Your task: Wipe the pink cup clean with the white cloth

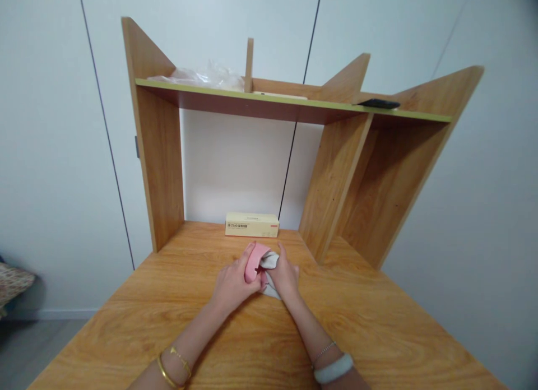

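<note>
My left hand [235,282] is closed round a pink, curved, hollow-looking object [254,259], with the thumb along its lower side. I cannot make out exactly what kind of object it is. A light grey cloth [270,260] is bunched at the pink object's opening, and my right hand [286,274] grips it, fingers partly hidden. Part of the cloth hangs below, between the two hands, close to the tabletop. Both hands are together over the middle of the wooden desk [202,334].
Behind my hands a cream-coloured long box [252,225] with printed writing stands at the back of the desk. A wooden shelf unit [162,166] rises round it, with uprights at right. Its upper board carries a clear plastic bag [205,76] and a dark flat object [378,103].
</note>
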`<state>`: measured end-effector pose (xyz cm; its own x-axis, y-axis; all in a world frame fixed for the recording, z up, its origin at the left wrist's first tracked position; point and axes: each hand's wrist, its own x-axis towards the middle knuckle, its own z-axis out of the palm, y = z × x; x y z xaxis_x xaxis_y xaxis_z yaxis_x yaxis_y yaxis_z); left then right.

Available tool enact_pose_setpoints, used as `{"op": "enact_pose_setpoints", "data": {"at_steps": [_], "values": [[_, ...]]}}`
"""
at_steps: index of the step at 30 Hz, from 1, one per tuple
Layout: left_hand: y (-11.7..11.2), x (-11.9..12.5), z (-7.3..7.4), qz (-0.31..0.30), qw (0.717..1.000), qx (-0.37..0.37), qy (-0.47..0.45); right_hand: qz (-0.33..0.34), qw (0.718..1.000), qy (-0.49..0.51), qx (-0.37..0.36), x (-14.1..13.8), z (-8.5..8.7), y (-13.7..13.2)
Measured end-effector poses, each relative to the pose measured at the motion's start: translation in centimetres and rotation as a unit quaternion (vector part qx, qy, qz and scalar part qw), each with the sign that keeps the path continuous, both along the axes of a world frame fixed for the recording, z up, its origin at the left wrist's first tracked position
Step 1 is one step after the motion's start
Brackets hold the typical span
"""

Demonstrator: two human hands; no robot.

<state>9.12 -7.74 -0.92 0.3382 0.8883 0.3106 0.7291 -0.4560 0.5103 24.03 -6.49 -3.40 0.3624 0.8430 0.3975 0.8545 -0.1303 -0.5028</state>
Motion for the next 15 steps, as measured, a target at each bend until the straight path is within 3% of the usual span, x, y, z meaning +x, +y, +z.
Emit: {"op": "enact_pose_setpoints", "data": {"at_steps": [3, 10, 15], "values": [[0.1, 0.2, 0.0, 0.005, 1.0, 0.005, 0.014, 0.004, 1.0, 0.005, 0.0, 0.1, 0.1, 0.0], [-0.1, -0.2, 0.5, -0.021, 0.999, 0.018, 0.034, 0.022, 0.99, -0.086, 0.109, 0.2, 1.1, -0.8], [-0.4, -0.6, 0.6, -0.061, 0.997, 0.039, 0.037, 0.047, 0.991, -0.08, 0.095, 0.7, 0.8, -0.6]]}}
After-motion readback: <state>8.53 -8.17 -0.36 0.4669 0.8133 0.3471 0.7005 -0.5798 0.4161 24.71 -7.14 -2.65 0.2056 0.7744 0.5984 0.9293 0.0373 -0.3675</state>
